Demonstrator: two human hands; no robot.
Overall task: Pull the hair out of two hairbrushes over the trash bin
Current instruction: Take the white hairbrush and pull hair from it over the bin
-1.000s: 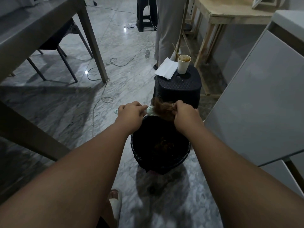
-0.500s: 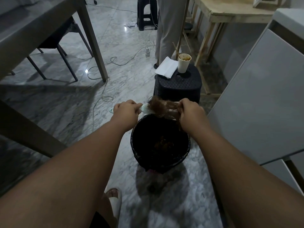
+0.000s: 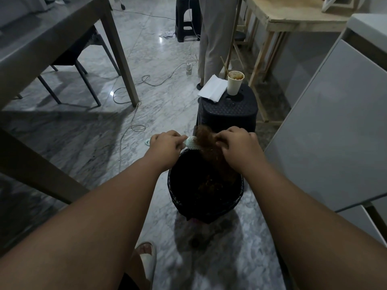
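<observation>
Head view: a foot in a pale slipper (image 3: 149, 258) stands on the marble floor (image 3: 240, 258), nearest. Beyond it a black trash bin (image 3: 206, 208), brown hair already inside. Above its far rim, left hand (image 3: 165, 146) is fisted around the handle of a pale mint hairbrush (image 3: 191, 142) held level, short bristles visible. A thick brown hair (image 3: 206, 141) clump covers the brush head; right hand (image 3: 240, 146) fingers are pinched together in that clump. Behind: black stool (image 3: 228, 110) bearing a paper cup (image 3: 235, 83) and napkin (image 3: 212, 90).
</observation>
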